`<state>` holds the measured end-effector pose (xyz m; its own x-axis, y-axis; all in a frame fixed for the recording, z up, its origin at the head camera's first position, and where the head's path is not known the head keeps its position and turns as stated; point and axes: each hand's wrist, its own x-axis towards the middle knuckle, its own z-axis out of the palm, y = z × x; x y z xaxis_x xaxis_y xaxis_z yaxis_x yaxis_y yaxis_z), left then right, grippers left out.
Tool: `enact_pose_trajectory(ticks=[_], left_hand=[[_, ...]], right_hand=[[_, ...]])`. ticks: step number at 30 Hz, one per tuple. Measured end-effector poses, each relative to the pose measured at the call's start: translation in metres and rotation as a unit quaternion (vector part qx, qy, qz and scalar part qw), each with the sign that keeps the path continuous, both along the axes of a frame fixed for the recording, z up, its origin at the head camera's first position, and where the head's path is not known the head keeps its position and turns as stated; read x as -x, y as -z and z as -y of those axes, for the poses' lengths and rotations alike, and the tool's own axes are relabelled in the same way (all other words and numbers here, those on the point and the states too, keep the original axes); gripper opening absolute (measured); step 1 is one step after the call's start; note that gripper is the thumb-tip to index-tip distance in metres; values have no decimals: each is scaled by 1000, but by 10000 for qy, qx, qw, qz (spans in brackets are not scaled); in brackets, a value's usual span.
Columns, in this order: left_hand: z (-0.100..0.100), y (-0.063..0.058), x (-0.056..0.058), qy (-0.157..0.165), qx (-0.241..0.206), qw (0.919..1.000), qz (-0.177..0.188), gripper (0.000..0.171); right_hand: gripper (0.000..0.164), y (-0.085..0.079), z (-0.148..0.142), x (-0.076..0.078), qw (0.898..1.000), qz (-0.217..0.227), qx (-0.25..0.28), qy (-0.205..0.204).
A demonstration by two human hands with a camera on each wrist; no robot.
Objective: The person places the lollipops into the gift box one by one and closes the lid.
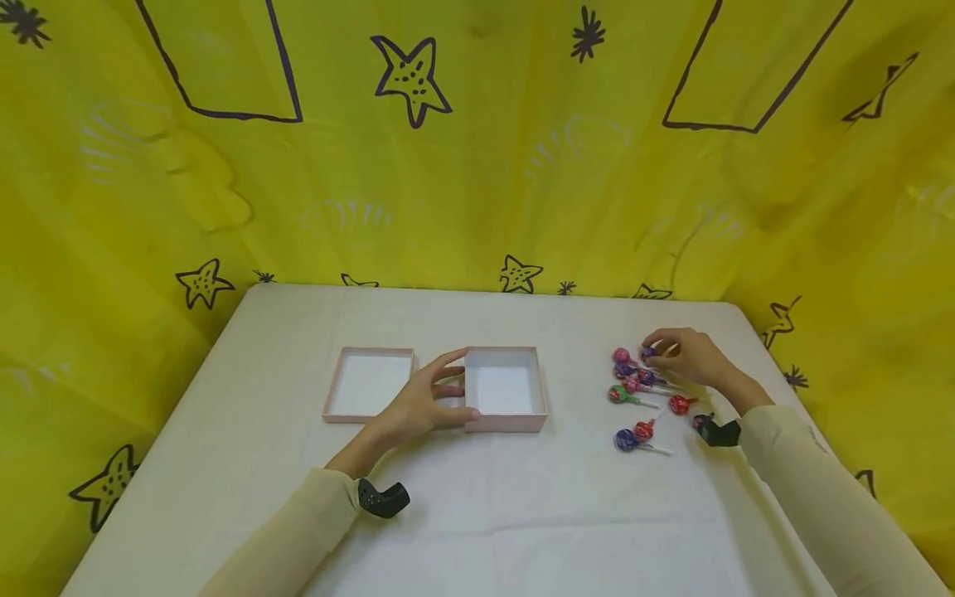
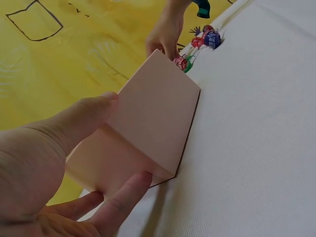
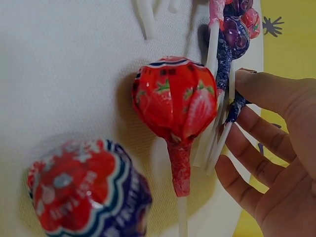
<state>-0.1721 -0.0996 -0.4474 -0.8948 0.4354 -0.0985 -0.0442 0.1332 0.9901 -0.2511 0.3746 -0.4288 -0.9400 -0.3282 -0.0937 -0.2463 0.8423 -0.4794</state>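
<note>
On the table stands a pale pink box with a white inside, its top uncovered. My left hand holds it by the left side, thumb at the near corner and fingers along the side wall. The left wrist view shows the thumb on the box's pink outside. At the right, my right hand pinches a purple-wrapped lollipop at the far edge of a loose group. In the right wrist view, thumb and fingers close on its dark wrapper, its candy head mostly hidden.
A shallow pink-edged lid lies left of the box, white inside up. Several lollipops lie near my right hand, among them a green one, a red one and a blue one. A yellow curtain hangs behind the white table.
</note>
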Motion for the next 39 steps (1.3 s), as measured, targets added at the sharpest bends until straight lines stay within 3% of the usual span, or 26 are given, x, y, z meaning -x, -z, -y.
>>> enact_pose_trajectory(ticks=[13,19,32,39], left_hand=[[0,-5,3,95,471,9988,50,104],[-1,-6,4,160,534,9984,14,103],[1,-4,5,155,400,9991,-74,102],[1,2,5,161,438,9988,-153,102]], right_hand=[[27,-3,2,-2,10000,64,0,-22],[26,-9,1,-3,9994,-221,-105,-247],[25,-53,21,-6,9932,-686,-58,-940],[25,-76,48,-14,9911,-623,131,-1173]])
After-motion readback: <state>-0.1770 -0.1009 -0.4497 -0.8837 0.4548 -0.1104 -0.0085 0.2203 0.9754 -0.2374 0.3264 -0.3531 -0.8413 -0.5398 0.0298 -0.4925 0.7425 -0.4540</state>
